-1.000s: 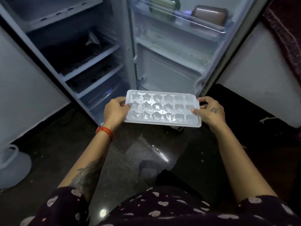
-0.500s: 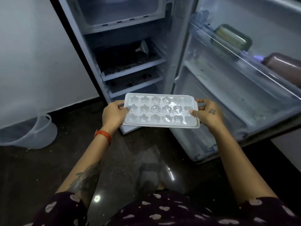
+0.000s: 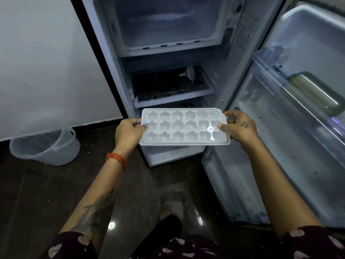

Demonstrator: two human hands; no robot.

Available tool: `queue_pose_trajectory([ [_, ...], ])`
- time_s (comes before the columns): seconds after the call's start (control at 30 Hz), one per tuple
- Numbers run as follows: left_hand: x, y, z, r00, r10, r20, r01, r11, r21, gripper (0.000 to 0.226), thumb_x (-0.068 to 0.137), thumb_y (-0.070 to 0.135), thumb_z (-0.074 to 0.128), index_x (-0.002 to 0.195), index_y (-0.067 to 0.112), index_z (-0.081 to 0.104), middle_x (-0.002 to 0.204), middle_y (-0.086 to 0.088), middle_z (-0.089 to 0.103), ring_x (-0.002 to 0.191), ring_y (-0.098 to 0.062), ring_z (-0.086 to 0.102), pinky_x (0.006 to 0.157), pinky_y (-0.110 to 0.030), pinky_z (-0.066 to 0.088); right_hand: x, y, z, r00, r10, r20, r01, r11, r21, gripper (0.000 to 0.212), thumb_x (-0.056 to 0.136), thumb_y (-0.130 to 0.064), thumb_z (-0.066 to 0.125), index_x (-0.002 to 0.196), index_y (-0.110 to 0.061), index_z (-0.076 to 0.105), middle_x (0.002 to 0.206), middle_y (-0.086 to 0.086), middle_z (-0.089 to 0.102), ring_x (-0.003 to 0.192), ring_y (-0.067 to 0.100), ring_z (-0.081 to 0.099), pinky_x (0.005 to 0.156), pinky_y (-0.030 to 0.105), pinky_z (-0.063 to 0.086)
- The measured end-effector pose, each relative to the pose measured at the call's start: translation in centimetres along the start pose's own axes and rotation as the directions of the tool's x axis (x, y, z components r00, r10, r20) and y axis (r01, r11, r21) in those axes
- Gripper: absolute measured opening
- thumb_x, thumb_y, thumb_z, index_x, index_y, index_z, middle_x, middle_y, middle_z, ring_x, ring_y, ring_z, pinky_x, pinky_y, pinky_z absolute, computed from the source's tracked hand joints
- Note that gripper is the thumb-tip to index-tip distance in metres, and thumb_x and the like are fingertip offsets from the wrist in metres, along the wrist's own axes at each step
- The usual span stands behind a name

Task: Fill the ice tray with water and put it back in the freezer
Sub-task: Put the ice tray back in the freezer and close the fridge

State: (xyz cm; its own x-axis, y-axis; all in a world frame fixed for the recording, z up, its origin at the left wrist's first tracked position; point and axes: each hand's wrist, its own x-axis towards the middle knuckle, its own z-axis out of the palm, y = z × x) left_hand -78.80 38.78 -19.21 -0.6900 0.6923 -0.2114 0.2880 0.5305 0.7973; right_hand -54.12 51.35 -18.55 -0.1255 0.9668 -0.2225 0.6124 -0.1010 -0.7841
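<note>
Freezer compartment (image 3: 168,25) now visible — ice tray (image 3: 184,128) between both hands.

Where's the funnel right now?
In the head view, the funnel lies on the upper fridge shelf, toward its right, below the freezer compartment and above the ice tray being held in front.

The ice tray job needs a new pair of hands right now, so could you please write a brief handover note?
Left hand: grips the left end of the ice tray.
Right hand: grips the right end.
Tray: held level in front of the open fridge, below the freezer compartment, which stands open at the top.
Done: the moulds look glossy, seemingly filled.
Left: raise the tray, slide it flat into the freezer, close the fridge door.
</note>
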Motion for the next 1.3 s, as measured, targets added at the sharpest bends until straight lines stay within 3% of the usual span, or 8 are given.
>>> queue_pose_trajectory([
  [0.13, 3.1, 1.3, -0.5, 1.0, -0.003, 0.007, 0.003, 0.997, -0.079, 0.017, 0.088, 0.016, 0.064, 0.102, 0.01, 0.071, 0.075, -0.002, 0.061, 0.08, -0.019, 0.059, 0.078, -0.034, 0.048, 3.1, -2.1, 0.8, 1.0, -0.014, 0.003, 0.014, 1.0, -0.007, 0.041, 0.077, -0.015, 0.074, 0.115, -0.014, 0.061, 0.095, -0.001, 0.06, 0.09, 0.021, 0.061, 0.085, 0.042, 0.053],
  [0.33, 7.4, 2.6, -1.0, 0.999, 0.005, 0.054, 0.002, 0.993, -0.119, 0.019, 0.082, 0.012, 0.064, 0.067, 0.023, 0.063, 0.081, -0.014, 0.063, 0.078, -0.03, 0.062, 0.084, -0.054, 0.052, 7.4, -4.6, 1.6, 0.999, -0.047, -0.003, 0.047, 0.999, 0.02, 0.036, 0.079, -0.012, 0.071, 0.114, -0.014, 0.061, 0.102, 0.003, 0.063, 0.097, 0.025, 0.063, 0.087, 0.043, 0.053],
  [0.5, 10.1, 4.3, -1.3, 1.0, -0.01, 0.026, 0.015, 0.982, -0.188, 0.018, 0.081, 0.003, 0.064, 0.093, 0.016, 0.07, 0.091, -0.015, 0.068, 0.094, -0.037, 0.066, 0.088, -0.051, 0.053, 11.0, -6.9, 1.8, 0.997, -0.075, -0.011, 0.075, 0.997, -0.019, 0.036, 0.081, -0.015, 0.071, 0.116, -0.015, 0.062, 0.104, -0.001, 0.063, 0.093, 0.019, 0.06, 0.085, 0.036, 0.052],
  [0.7, 12.3, 6.6, -1.5, 0.999, 0.019, -0.051, -0.03, 0.976, -0.215, 0.031, 0.081, 0.004, 0.067, 0.112, 0.007, 0.068, 0.104, -0.008, 0.071, 0.093, -0.021, 0.067, 0.09, -0.038, 0.054, 15.4, -9.6, 1.5, 0.99, -0.141, 0.022, 0.141, 0.99, -0.009, 0.036, 0.082, -0.013, 0.069, 0.117, -0.012, 0.063, 0.105, 0.002, 0.065, 0.091, 0.018, 0.06, 0.072, 0.028, 0.047],
  [0.87, 14.1, 9.0, -1.6, 0.986, 0.089, -0.139, -0.109, 0.984, -0.142, 0.029, 0.084, 0.009, 0.067, 0.113, 0.007, 0.067, 0.095, 0.002, 0.065, 0.084, -0.011, 0.061, 0.067, -0.015, 0.048, 18.6, -11.9, 1.0, 0.984, -0.176, 0.03, 0.176, 0.984, -0.005, 0.039, 0.081, -0.015, 0.071, 0.12, -0.013, 0.063, 0.108, 0.002, 0.066, 0.098, 0.02, 0.061, 0.088, 0.035, 0.052],
  [1.07, 16.7, 11.0, -1.7, 0.965, 0.146, -0.217, -0.158, 0.987, -0.04, 0.033, 0.083, 0.014, 0.068, 0.115, 0.005, 0.066, 0.108, -0.01, 0.069, 0.101, -0.023, 0.065, 0.091, -0.031, 0.051, 22.4, -14.2, 0.9, 0.962, -0.268, 0.047, 0.267, 0.963, 0.02, 0.043, 0.079, -0.015, 0.073, 0.12, -0.008, 0.064, 0.115, 0.009, 0.066, 0.106, 0.026, 0.062, 0.095, 0.04, 0.05],
  [1.17, 18.0, 11.7, -1.5, 0.952, 0.155, -0.263, -0.156, 0.988, 0.018, 0.038, 0.084, 0.019, 0.068, 0.119, 0.006, 0.064, 0.115, -0.009, 0.068, 0.108, -0.023, 0.062, 0.091, -0.024, 0.045, 24.5, -15.1, 1.2, 0.963, -0.266, 0.047, 0.264, 0.964, 0.045, 0.045, 0.077, -0.016, 0.075, 0.12, -0.007, 0.063, 0.118, 0.01, 0.065, 0.107, 0.026, 0.061, 0.097, 0.04, 0.05],
  [1.3, 19.8, 12.6, -1.3, 0.927, 0.191, -0.323, -0.188, 0.981, 0.042, 0.036, 0.082, 0.018, 0.069, 0.116, 0.006, 0.066, 0.111, -0.011, 0.069, 0.102, -0.023, 0.065, 0.086, -0.021, 0.047, 27.1, -16.2, 1.6, 0.964, -0.262, 0.035, 0.256, 0.96, 0.112, 0.041, 0.074, -0.014, 0.078, 0.112, -0.004, 0.065, 0.108, 0.011, 0.066, 0.089, 0.023, 0.062, 0.085, 0.038, 0.054],
])
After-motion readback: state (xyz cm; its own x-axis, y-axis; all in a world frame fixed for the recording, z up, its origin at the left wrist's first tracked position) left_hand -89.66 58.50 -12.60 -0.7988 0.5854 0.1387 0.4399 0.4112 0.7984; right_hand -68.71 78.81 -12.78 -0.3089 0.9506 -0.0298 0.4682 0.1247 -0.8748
